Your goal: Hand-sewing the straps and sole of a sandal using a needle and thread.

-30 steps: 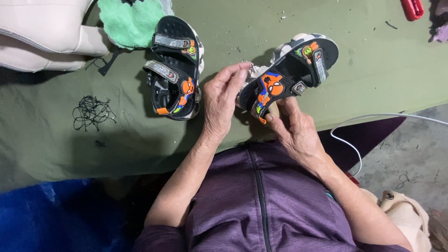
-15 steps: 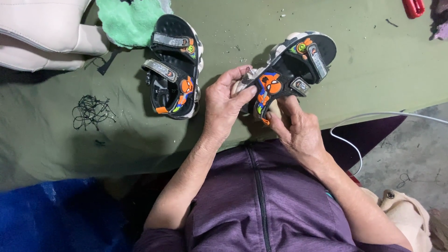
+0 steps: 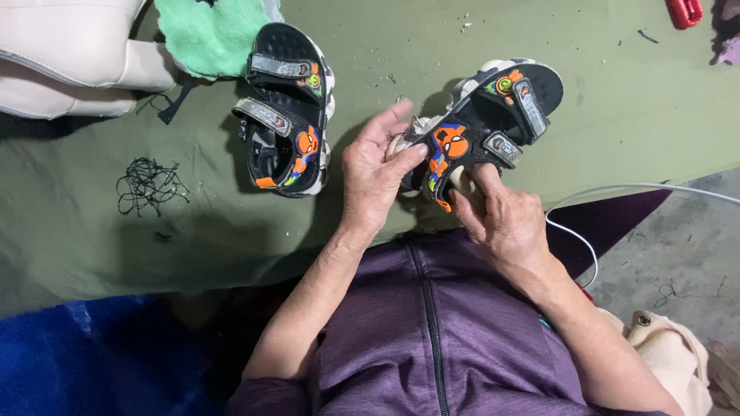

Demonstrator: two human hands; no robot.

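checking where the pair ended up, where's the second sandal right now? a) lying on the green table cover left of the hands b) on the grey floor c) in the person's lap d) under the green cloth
a: the second sandal lies on the green table cover, left of both hands, which hold the other sandal.

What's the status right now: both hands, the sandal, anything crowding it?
Left hand and right hand both grip the held sandal at its toe end. Second sandal lies apart on green cloth. Nothing crowding.

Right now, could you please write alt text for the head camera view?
Both hands, left hand and right hand, hold a black child's sandal over a green cloth-covered table. Its matching sandal lies to the left.
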